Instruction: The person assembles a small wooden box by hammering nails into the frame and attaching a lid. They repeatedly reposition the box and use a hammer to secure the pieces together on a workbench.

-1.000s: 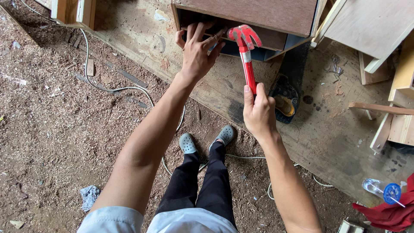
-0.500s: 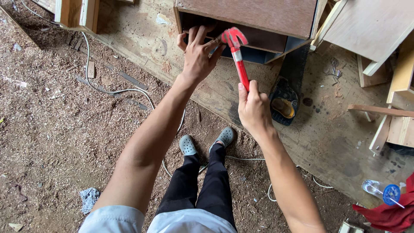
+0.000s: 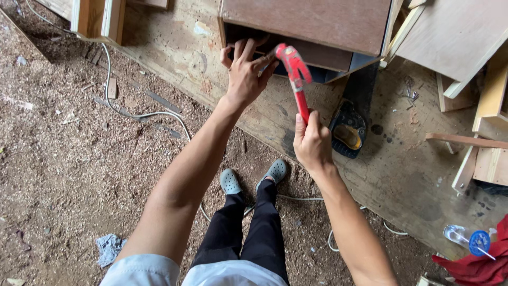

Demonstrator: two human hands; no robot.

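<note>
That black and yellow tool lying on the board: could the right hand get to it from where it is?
Probably yes, but not freely. The black and yellow tool lies just beside the right hand with nothing between them, but that hand is closed around the red hammer, so it has no free grip.

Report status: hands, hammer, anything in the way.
Right hand grips red hammer by the handle, head up by the box edge. Left hand braced on the wooden box front, fingers beside the hammer head. Black power tool lies right of the handle.

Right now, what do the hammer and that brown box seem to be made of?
The hammer in the right hand looks like metal painted glossy red, judging by its sheen. The brown box seems plywood or board with a smooth matte brown face; its pale edges show raw wood.
</note>
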